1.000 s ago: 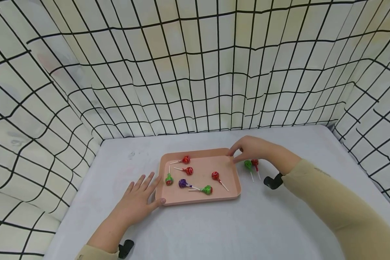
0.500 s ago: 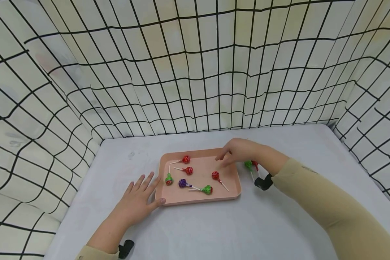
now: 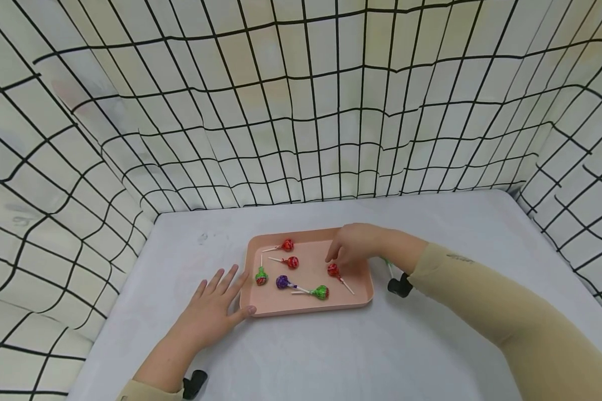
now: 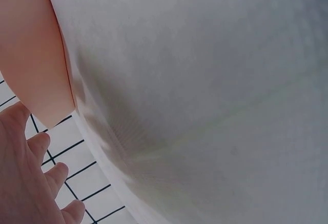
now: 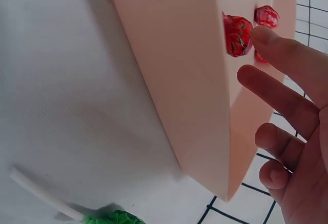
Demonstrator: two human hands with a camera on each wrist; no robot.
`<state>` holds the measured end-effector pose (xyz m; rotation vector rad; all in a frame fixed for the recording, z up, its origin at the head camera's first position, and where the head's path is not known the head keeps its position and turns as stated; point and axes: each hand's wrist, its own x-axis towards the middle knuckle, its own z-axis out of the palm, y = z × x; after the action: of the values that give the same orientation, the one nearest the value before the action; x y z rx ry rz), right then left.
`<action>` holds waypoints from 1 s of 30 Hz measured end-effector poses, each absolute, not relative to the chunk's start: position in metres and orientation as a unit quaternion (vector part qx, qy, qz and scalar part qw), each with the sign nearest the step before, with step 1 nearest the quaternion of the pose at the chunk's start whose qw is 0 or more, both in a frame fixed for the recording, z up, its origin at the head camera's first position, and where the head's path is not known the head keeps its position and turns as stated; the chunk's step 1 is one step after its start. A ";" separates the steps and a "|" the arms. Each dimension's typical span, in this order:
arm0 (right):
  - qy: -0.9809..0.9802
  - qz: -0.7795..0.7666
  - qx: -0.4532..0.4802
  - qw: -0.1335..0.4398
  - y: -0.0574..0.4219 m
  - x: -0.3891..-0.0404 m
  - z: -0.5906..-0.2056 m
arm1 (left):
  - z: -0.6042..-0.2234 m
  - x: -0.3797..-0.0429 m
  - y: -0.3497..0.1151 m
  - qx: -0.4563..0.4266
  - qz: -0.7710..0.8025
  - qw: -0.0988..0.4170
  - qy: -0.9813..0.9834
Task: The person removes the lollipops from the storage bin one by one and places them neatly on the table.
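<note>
A pink tray [image 3: 273, 305] sat on the white table [image 3: 311, 356]. The left hand [image 3: 210, 312] was at its eight o'clock, fingers spread wide, thumb at the edge. The right hand [image 3: 357, 244] was over the tray at two o'clock, fingers apart and a little bent. One fingertip was right by a red lollipop [image 3: 333, 270] at three o'clock; I could not tell if they touched. A second red lollipop [image 3: 288, 245] was at eleven, a third red lollipop [image 3: 293, 262] at ten, a green lollipop [image 3: 261, 277] at nine, a purple lollipop [image 3: 282, 282] at eight and another green lollipop [image 3: 321, 292] at five. One more green lollipop [image 5: 115, 217] lay outside at three o'clock, partly hidden
</note>
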<state>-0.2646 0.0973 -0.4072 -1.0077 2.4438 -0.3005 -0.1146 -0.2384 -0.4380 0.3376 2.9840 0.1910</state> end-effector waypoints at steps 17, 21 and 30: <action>0.884 -0.053 -0.407 0.226 0.088 -0.260 -0.416 | -0.435 -0.114 -0.236 0.111 0.063 0.071 0.989; 0.882 -0.046 -0.412 0.225 0.087 -0.259 -0.415 | -0.437 -0.115 -0.236 0.110 0.064 0.070 0.989; 0.883 -0.055 -0.401 0.239 0.087 -0.260 -0.416 | -0.438 -0.115 -0.237 0.111 0.066 0.066 0.989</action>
<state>-0.2595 0.0875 -0.4156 -1.0975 2.4168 -0.1503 -0.1148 -0.2374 -0.4383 0.3345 2.9836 0.1999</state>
